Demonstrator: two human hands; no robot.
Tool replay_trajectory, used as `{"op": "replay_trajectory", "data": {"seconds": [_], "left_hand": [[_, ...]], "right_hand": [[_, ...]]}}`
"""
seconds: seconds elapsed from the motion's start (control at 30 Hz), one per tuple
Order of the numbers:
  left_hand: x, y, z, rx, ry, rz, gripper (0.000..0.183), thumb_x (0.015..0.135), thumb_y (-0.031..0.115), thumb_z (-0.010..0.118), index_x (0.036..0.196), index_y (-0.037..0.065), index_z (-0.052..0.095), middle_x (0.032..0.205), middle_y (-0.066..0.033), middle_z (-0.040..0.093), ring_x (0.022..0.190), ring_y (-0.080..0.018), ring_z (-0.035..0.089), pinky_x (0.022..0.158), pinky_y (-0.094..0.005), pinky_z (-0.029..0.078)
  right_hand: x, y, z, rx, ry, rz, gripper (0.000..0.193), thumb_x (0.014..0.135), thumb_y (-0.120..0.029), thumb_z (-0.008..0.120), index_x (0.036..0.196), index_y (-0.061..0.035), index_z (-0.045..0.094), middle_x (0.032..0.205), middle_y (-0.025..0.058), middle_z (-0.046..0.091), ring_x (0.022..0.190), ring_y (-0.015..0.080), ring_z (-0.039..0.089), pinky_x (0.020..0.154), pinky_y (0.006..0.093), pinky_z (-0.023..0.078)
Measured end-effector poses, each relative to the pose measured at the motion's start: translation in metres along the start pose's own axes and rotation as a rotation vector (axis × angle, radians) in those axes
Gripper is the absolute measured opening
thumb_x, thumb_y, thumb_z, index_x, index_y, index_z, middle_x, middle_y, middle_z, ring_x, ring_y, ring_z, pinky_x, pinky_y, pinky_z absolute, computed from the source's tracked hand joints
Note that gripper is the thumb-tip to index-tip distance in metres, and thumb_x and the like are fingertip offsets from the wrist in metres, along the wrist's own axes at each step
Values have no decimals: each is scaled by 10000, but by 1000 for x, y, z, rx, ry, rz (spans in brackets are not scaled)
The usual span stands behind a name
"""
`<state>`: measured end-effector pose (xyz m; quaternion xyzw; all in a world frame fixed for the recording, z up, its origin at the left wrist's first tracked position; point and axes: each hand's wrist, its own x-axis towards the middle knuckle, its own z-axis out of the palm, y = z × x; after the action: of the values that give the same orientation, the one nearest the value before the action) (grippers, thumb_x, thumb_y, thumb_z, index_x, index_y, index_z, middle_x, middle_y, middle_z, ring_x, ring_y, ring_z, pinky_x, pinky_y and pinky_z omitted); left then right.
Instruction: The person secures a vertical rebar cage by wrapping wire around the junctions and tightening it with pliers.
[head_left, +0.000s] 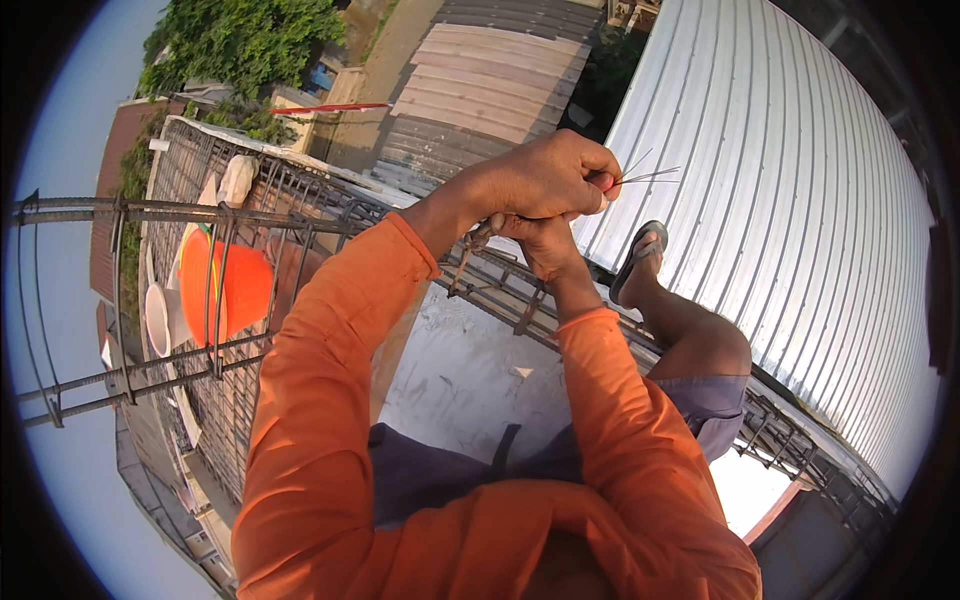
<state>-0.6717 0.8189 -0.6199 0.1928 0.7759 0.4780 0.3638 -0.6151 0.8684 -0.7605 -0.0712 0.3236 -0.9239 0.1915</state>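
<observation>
My left hand (550, 175) is curled closed, palm down, above the rebar beam cage. Several thin tie wires (648, 179) stick out past its fingers to the right, beside a small red tip (602, 182) whose kind I cannot make out. Just below and touching it, my right hand (545, 240) is closed too; its grip is mostly hidden by the left. By the knuckles, a dull metal piece (474, 240) meets the bars of the rebar cage (525, 310).
Another rebar cage (170, 212) juts out at left, in front of an orange bucket (245, 285) and a white bucket (165, 318). My sandalled foot (640, 258) rests by the corrugated metal roof (780, 200). Lower brownish roofs (485, 75) lie beyond; a pale surface (465, 360) shows beneath.
</observation>
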Motion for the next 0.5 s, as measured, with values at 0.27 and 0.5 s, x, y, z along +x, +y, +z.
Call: {"op": "replay_trajectory", "data": {"seconds": [0.27,0.5], "left_hand": [[-30,-8,-5,16,734,115,152,790,44,573,927,-22,577,723,-6,559,669,-53,496,585,-225,433],[-50,-25,80,406,737,529,137,732,22,606,863,44,573,739,-70,610,650,-197,601,599,-279,470]], "right_hand": [[23,-1,90,-305,321,-573,327,714,47,671,1018,-8,565,894,37,597,879,149,575,762,267,477],[-29,26,66,-606,416,-553,295,723,-3,669,1004,-13,579,896,68,608,869,177,588,750,286,476]]}}
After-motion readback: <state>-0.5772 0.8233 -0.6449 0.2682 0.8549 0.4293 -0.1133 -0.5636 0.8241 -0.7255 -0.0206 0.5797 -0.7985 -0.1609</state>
